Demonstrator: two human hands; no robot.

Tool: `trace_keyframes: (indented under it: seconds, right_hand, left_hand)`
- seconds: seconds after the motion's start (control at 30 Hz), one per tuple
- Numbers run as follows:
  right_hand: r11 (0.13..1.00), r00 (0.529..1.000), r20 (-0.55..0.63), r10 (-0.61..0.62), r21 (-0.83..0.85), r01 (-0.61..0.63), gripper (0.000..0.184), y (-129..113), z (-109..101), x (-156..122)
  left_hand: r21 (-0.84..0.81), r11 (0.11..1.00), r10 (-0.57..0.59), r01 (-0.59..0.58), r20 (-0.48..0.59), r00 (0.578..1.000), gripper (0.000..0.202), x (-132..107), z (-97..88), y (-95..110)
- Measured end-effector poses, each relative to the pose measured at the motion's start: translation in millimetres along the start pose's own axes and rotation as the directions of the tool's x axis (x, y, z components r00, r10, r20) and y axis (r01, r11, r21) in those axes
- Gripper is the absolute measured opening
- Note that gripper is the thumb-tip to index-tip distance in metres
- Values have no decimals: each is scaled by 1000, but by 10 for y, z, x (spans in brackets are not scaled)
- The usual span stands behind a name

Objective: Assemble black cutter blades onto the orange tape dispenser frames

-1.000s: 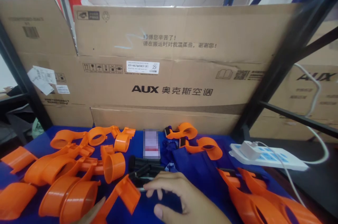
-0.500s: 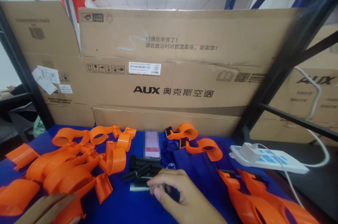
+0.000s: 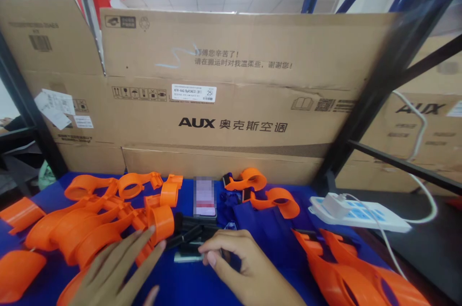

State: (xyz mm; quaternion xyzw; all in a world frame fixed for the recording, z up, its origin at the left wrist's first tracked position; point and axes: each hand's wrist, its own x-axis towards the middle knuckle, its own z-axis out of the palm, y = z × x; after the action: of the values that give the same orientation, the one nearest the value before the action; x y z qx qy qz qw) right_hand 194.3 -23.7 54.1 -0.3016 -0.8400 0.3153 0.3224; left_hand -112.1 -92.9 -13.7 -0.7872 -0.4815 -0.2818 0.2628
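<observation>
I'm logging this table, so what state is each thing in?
Left hand: open, fingers spread over orange parts
Right hand: curled, fingertips at black pieces; grip unclear
Orange parts: heaped at left, others apart at right
Phone: screen lit, content blurred
Charger: plugged into power strip, cable attached
Cardboard: standing upright

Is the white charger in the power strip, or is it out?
In, it appears: the white charger sits against the socket face of the power strip. Its prongs are not visible.
</observation>
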Motion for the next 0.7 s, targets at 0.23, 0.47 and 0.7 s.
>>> trace_keyframes:
  seconds: [0.23, 0.47, 0.7]
  right_hand:
    - [1000, 999, -34, 7, -2, -7, 30, 42, -64, 24]
    - [976, 951, -301, 72, -176, -130, 26, 152, -154, 27]
    - [556, 620, -761, 190, -437, -707, 57, 705, -617, -40]
  left_hand:
    - [132, 991, -27, 4, 169, 985, 60, 418, 333, 122]
    - [58, 998, -30, 24, 98, 995, 57, 411, 408, 179]
    - [-677, 658, -226, 328, 239, 944, 33, 1119, 466, 662]
